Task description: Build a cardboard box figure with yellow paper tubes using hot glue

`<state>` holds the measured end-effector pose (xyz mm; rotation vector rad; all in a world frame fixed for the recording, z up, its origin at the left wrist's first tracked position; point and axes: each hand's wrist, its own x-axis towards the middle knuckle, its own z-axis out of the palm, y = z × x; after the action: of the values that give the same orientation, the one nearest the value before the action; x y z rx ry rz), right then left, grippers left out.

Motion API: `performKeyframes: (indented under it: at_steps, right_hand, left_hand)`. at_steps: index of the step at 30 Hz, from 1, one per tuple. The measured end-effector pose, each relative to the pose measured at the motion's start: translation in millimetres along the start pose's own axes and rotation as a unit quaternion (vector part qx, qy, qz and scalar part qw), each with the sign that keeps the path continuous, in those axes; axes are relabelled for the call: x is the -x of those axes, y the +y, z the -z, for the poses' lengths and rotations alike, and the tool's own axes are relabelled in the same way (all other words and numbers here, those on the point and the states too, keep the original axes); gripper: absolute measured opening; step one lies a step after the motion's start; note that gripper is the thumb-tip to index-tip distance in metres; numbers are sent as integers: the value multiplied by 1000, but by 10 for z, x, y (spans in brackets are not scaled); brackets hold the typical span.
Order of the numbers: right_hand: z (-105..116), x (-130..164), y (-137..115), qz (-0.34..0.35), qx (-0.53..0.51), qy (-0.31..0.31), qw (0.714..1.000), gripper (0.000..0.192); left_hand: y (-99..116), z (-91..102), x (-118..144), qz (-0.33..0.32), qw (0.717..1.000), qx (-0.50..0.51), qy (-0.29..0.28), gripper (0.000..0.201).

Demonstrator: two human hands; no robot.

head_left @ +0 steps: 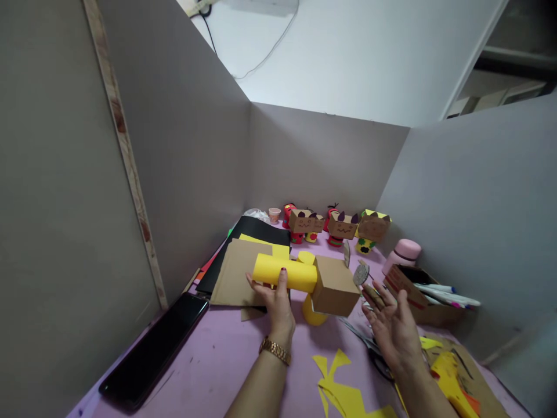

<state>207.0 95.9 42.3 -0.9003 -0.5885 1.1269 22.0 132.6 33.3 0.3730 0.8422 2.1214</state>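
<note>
My left hand (275, 302) grips a yellow paper tube (285, 271) from below, thumb over its front. The tube joins a brown cardboard box (335, 285), with a second yellow tube (312, 312) under the box like a leg. My right hand (389, 322) is open, palm turned toward the box's right side, fingers spread just beside it. A small grey cardboard oval (361, 273) stands near those fingertips; I cannot tell whether they touch it.
Finished cardboard-box figures (343, 225) line the back wall. Brown and black sheets (237, 273) lie left, a dark phone (154, 348) at front left. A box of markers (429, 293) and pink bottle (404, 252) stand right. Yellow scraps (343, 389) and scissors (369, 348) lie near me.
</note>
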Motion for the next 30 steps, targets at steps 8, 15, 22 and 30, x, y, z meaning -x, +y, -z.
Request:
performKeyframes:
  at_steps: [8, 15, 22, 30]
  right_hand:
    - [-108, 111, 29, 86, 61, 35, 994, 49]
    - [-401, 552, -237, 484, 265, -26, 834, 43]
    - [-980, 600, -192, 407, 701, -269, 520, 45]
    - [-1300, 216, -133, 333, 782, -276, 449, 66]
  left_hand:
    - [-100, 26, -27, -28, 998, -49, -8, 105]
    - [-132, 61, -52, -31, 998, -59, -8, 104]
    - [-150, 98, -73, -9, 999, -49, -11, 90]
    - [-136, 119, -74, 33, 999, -35, -1, 78]
